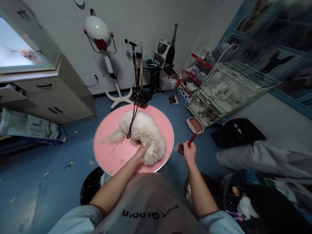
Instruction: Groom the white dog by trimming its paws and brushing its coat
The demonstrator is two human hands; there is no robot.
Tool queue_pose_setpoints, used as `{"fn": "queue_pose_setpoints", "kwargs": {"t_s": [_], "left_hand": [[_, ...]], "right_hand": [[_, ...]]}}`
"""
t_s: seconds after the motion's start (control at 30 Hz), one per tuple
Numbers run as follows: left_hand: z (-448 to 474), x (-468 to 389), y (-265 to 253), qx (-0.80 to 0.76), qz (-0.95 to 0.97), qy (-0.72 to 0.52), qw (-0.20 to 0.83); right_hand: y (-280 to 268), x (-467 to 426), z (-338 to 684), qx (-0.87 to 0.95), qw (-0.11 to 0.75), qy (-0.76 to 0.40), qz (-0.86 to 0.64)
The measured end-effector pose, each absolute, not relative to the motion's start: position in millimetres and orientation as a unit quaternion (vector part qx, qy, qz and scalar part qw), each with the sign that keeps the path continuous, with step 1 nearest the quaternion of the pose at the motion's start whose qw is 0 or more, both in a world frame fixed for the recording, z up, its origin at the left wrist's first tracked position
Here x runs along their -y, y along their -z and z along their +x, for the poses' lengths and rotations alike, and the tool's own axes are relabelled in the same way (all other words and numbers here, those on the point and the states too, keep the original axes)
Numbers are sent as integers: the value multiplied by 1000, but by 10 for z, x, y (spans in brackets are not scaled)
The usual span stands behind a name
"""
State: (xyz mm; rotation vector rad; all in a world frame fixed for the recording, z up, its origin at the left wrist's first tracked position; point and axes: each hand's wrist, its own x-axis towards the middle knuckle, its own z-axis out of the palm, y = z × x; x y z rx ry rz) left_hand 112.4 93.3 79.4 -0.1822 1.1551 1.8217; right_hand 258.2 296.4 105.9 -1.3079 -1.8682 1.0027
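A fluffy white dog (146, 128) is on the round pink grooming table (107, 130), its head toward me on the right. My left hand (142, 152) holds the dog near its head and chest; the fingertips are lost in the fur. Off the table's right edge, my right hand (189, 152) grips a slicker brush (192, 139) by its dark red handle. The brush head points left toward the table and looks slightly blurred. A black grooming loop (132, 125) hangs down over the dog's back. Loose tufts of fur lie on the pink top.
Behind the table stand a white stand dryer (107, 61) and a black post (137, 71). Wire cages (219, 87) and a litter tray (195, 125) are at right. Cabinets (56, 91) line the left. A black stool (91, 185) sits by my left arm.
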Motion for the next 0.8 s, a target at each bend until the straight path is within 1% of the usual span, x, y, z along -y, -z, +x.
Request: {"fn": "queue_pose_setpoints", "kwargs": {"t_s": [0.07,0.17,0.23,0.3,0.37,0.43,0.5,0.57,0.6,0.67,0.8], "left_hand": [[1132,-958,-736,-464,-89,-746,469],[1163,-1033,-675,-449,-85,-748,481],[1170,-1077,-647,-457,-61,-739,491],[1139,-1088,-627,-511,-20,-715,476],[1068,-1061,-620,-610,19,-684,400],[984,-1017,-632,-700,51,-657,275],[928,-997,-657,-743,122,-637,163],[918,-1032,-679,-744,233,-614,122],[925,-1069,-684,-739,279,-600,128],[941,-1161,-671,-728,302,-589,178],[887,-1276,-587,-701,233,-625,251]], "right_hand": [[-1013,-2840,2685,730,289,-422,-453],[-914,-2346,2663,768,192,-501,-350],[-842,-2064,2530,786,162,-490,-340],[-792,-1965,2359,799,159,-464,-348],[-775,-2033,2204,803,170,-459,-341],[-781,-2174,2089,803,179,-474,-315],[-792,-2298,2009,805,174,-492,-283],[-796,-2368,1948,808,157,-510,-249],[-793,-2385,1920,810,147,-518,-233],[-778,-2396,1871,813,130,-526,-212],[-753,-2389,1783,805,117,-538,-221]]}}
